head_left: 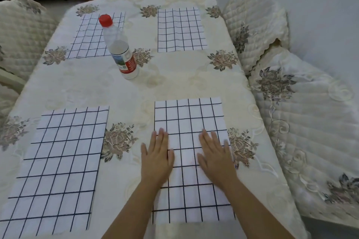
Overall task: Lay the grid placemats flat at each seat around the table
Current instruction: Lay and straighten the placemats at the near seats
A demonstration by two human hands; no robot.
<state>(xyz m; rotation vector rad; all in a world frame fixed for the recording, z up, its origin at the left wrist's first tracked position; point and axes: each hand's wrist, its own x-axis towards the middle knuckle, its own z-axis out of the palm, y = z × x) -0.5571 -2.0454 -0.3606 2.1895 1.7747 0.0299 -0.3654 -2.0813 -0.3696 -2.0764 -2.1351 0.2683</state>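
Several white placemats with dark grid lines lie flat on the table. The near right placemat point(186, 116) is under both my hands. My left hand point(157, 156) rests palm down on its left edge, fingers spread. My right hand point(214, 154) presses palm down on its right half, fingers spread too. Neither hand grips anything. The near left placemat point(56, 169) lies flat by the front edge. The far left placemat point(87, 39) is partly hidden by a bottle. The far right placemat point(180, 29) lies flat.
A clear plastic bottle point(120, 50) with a red cap stands near the middle of the table. The table point(124, 91) wears a cream floral cloth. Quilted, cloth-covered chairs point(291, 103) stand on the right, another chair point(21, 29) on the left.
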